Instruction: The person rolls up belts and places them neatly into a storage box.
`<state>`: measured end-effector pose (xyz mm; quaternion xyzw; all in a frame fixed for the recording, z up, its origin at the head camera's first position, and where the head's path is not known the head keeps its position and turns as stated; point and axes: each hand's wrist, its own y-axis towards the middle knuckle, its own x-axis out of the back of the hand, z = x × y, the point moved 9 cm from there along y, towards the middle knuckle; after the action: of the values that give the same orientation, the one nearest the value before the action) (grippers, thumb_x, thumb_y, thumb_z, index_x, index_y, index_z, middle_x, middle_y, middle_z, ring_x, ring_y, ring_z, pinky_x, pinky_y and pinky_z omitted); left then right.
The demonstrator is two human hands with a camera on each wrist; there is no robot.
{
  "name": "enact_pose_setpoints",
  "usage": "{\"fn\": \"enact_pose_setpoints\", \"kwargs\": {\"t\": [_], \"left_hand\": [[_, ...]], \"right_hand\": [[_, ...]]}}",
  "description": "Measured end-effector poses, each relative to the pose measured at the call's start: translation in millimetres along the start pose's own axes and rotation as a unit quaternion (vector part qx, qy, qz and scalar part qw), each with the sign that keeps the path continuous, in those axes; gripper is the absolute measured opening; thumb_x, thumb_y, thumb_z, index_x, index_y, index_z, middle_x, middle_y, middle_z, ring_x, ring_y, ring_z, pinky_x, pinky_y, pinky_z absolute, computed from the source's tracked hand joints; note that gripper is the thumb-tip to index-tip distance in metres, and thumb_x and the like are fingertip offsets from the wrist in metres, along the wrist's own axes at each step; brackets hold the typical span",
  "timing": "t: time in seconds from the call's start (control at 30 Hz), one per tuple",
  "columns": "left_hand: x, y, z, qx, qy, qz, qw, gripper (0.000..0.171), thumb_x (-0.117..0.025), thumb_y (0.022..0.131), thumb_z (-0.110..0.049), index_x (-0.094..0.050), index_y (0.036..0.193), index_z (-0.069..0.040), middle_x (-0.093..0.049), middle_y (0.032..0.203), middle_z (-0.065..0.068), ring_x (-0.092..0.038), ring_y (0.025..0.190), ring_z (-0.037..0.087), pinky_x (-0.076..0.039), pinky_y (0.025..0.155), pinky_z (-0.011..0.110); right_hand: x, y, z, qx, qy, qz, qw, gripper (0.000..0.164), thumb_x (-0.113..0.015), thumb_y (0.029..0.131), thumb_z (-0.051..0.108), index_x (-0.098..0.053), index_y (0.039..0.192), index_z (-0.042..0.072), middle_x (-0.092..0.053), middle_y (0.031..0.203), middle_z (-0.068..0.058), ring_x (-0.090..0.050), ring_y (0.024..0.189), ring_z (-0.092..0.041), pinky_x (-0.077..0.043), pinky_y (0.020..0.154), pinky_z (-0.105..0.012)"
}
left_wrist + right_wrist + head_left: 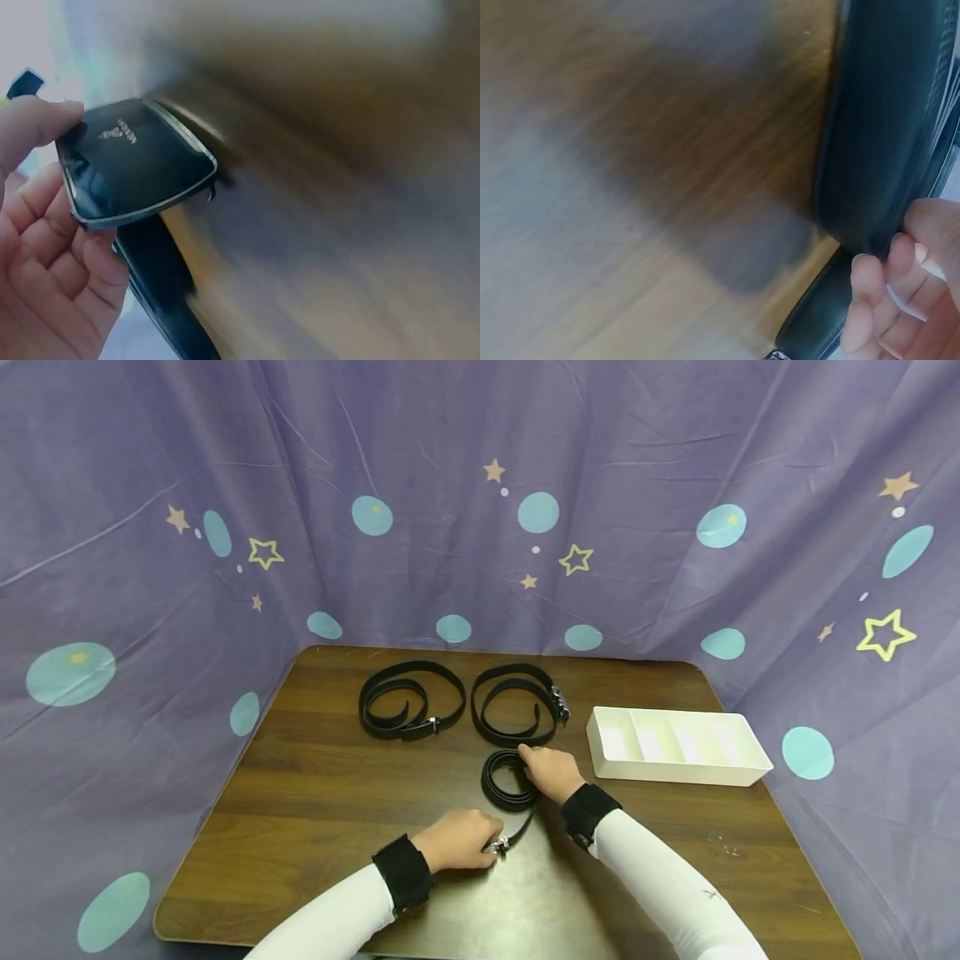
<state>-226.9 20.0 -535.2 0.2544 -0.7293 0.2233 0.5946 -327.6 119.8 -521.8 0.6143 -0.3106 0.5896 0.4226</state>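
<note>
A black leather belt (pixel 492 790), wound in a coil, stands near the middle of the table, its buckle end trailing toward the front. My left hand (pixel 459 840) pinches the buckle (pixel 142 165), a dark plate with a bright metal rim and a small emblem, between thumb and fingers. At the coil's right side, my right hand (pixel 553 772) grips the wound strap (pixel 885 112) with thumb and fingertips. Part of the coil's right edge is hidden behind that hand.
Two more black belts, one loosely looped at back left (pixel 368 703) and one at back centre (pixel 478 717), lie on the wooden table (pixel 315 777). A white divided box (pixel 667 770) sits at the right. A purple patterned curtain (pixel 450 568) surrounds the back and sides.
</note>
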Motion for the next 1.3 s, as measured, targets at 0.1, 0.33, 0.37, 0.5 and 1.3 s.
{"fn": "enact_pose_setpoints", "kwargs": {"t": [0.1, 0.33, 0.37, 0.5, 1.3], "left_hand": [[8.1, -8.4, 13.5, 0.004, 0.025, -0.008, 0.9997, 0.022, -0.075, 0.078, -0.030, -0.056, 0.072, -0.020, -0.046, 0.060, -0.015, -0.043, 0.054, 0.002, -0.035, 0.051, 0.022], [25.9, -23.4, 52.7, 0.019, 0.113, -0.037, 0.9927, 0.022, -0.078, 0.077, -0.034, -0.060, 0.072, -0.022, -0.057, 0.064, -0.014, -0.054, 0.066, 0.009, -0.037, 0.064, 0.028], [28.3, -24.2, 59.3, 0.027, 0.116, -0.037, 0.9922, 0.022, -0.079, 0.077, -0.034, -0.060, 0.072, -0.022, -0.059, 0.065, -0.014, -0.055, 0.068, 0.010, -0.037, 0.066, 0.029], [36.6, -21.5, 85.4, 0.063, 0.130, -0.046, 0.9885, 0.023, -0.081, 0.075, -0.034, -0.062, 0.071, -0.023, -0.063, 0.067, -0.014, -0.059, 0.078, 0.014, -0.039, 0.073, 0.031], [21.2, 57.2, 92.2, 0.145, -0.140, -0.104, 0.9739, 0.045, -0.064, 0.093, -0.016, -0.053, 0.135, -0.007, -0.064, 0.125, 0.010, -0.062, 0.113, 0.023, -0.049, 0.094, 0.037]], "right_hand": [[3, -8, -2, 0.000, 0.004, -0.009, 1.000, 0.024, -0.075, 0.081, 0.013, -0.054, 0.092, 0.010, -0.069, 0.077, -0.008, -0.067, 0.065, -0.028, -0.048, 0.046, -0.042], [0, -22, -1, -0.010, 0.027, 0.021, 0.999, 0.022, -0.074, 0.080, 0.012, -0.054, 0.089, 0.011, -0.067, 0.075, -0.007, -0.067, 0.067, -0.027, -0.049, 0.047, -0.041], [-1, -24, 1, -0.010, 0.035, 0.031, 0.999, 0.022, -0.074, 0.080, 0.012, -0.053, 0.087, 0.012, -0.066, 0.074, -0.006, -0.067, 0.066, -0.026, -0.049, 0.047, -0.040], [-7, -29, 9, -0.013, 0.070, 0.073, 0.995, 0.026, -0.074, 0.081, 0.013, -0.048, 0.081, 0.014, -0.057, 0.066, -0.001, -0.062, 0.062, -0.021, -0.047, 0.047, -0.039], [-9, -29, 34, 0.022, 0.049, 0.077, 0.996, 0.019, -0.072, 0.082, 0.016, -0.054, 0.089, 0.013, -0.064, 0.070, -0.006, -0.065, 0.063, -0.024, -0.047, 0.046, -0.038]]}}
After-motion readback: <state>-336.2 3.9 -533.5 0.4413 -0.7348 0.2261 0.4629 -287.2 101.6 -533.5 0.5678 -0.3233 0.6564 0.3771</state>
